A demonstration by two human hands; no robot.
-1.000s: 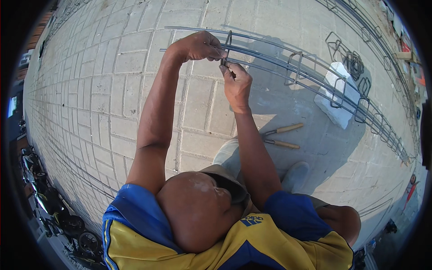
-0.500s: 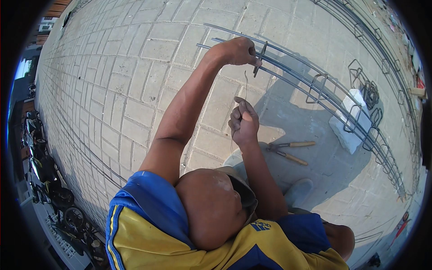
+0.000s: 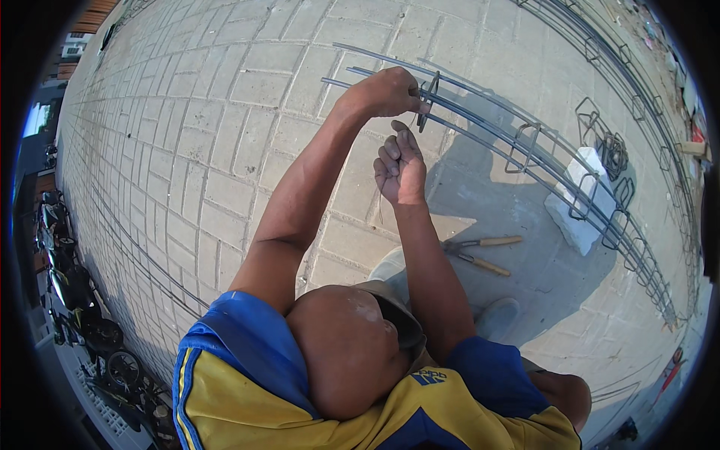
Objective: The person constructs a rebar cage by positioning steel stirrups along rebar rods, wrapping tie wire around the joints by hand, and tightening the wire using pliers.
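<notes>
My left hand [image 3: 388,91] is closed at the end of a rebar cage, its fingers pinching a bent steel stirrup [image 3: 429,101] against the long steel bars [image 3: 487,120]. Below it, my right hand [image 3: 400,166] is closed on a thin tie wire [image 3: 380,210], whose tail hangs beneath the fist. The right fingertips are just short of the stirrup; the wire's upper end is hard to make out. Farther along the bars sit more stirrups [image 3: 529,137]. Pincers with wooden handles [image 3: 501,241] lie on the paving to the right of my right forearm.
A white block [image 3: 571,222] stands under the cage. Loose stirrups [image 3: 613,156] are heaped beside it. Another long rebar cage [image 3: 636,97] runs along the far right. Parked motorbikes [image 3: 75,289] line the left edge, and long rods [image 3: 150,262] lie on the paving.
My right hand has moved up toward the stirrup, carrying the wire with it. My left hand keeps its grip and has shifted slightly left with the stirrup.
</notes>
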